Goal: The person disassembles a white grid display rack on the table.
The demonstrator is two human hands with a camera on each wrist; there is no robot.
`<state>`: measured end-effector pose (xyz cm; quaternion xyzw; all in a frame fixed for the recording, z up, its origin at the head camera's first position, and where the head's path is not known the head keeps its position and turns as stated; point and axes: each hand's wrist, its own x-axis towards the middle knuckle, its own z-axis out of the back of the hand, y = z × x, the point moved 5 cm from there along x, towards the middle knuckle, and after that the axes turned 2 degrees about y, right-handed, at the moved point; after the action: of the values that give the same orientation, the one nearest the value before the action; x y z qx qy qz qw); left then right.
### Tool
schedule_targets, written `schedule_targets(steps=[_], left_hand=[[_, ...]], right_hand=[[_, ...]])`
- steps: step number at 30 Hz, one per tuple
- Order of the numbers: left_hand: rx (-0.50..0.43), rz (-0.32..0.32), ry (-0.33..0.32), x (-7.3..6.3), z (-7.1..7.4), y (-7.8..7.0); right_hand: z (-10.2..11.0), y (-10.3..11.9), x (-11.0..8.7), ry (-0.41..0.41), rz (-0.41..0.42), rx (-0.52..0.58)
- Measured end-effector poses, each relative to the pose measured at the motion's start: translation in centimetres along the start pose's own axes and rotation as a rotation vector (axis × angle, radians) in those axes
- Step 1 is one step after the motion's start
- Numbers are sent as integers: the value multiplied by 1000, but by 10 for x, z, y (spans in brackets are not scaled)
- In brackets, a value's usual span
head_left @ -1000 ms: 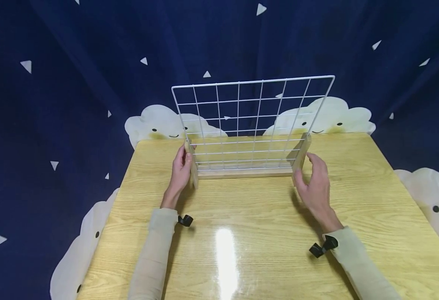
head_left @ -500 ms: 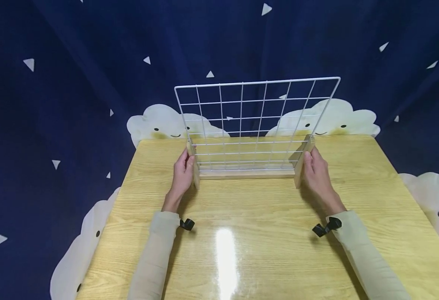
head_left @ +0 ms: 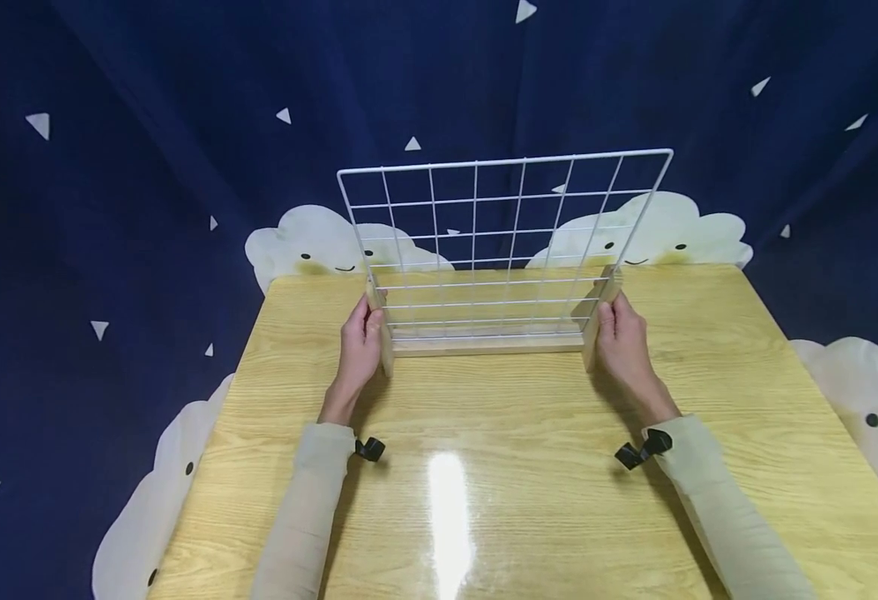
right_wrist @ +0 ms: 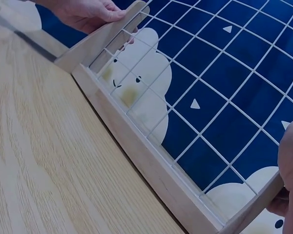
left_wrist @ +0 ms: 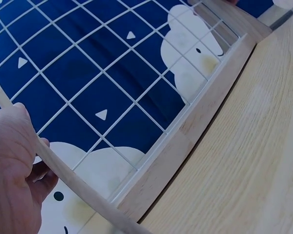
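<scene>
A white wire grid panel (head_left: pixel 506 161) leans back, standing up from a pale wooden stand near the table's far edge. The stand has a crossbar (head_left: pixel 487 346) between a left side board (head_left: pixel 387 354) and a right side board (head_left: pixel 591 346). My left hand (head_left: pixel 359 346) grips the left board from outside, thumb on the near side; its fingers pass behind in the left wrist view, where the left hand (left_wrist: pixel 10 165) fills the lower left. On the other end, my right hand (head_left: pixel 624 337) holds the right board the same way, its fingertips mostly hidden behind the wood.
Under everything lies a wood-grain table (head_left: pixel 529 500) with a bright light reflection near its front. A dark blue curtain (head_left: pixel 147 167) with white triangles and clouds hangs behind and along the sides. A dark line shows beneath the crossbar (right_wrist: pixel 132 141) in the right wrist view.
My right hand, earlier beside the right board with thumb and fingers spread, has moved forward and taken hold of it. The left hand keeps its grip; the stand looks unmoved.
</scene>
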<state>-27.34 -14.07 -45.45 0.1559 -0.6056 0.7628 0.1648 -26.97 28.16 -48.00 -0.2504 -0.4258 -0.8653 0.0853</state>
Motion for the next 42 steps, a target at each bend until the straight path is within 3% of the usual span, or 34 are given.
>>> schedule_targets(steps=[25, 42], left_hand=[[1, 52, -70, -23, 29, -1], [-9, 97, -121, -48, 38, -13]], right_hand=[[-32, 6, 20, 106, 44, 105], [-59, 4, 45, 56, -15, 67]])
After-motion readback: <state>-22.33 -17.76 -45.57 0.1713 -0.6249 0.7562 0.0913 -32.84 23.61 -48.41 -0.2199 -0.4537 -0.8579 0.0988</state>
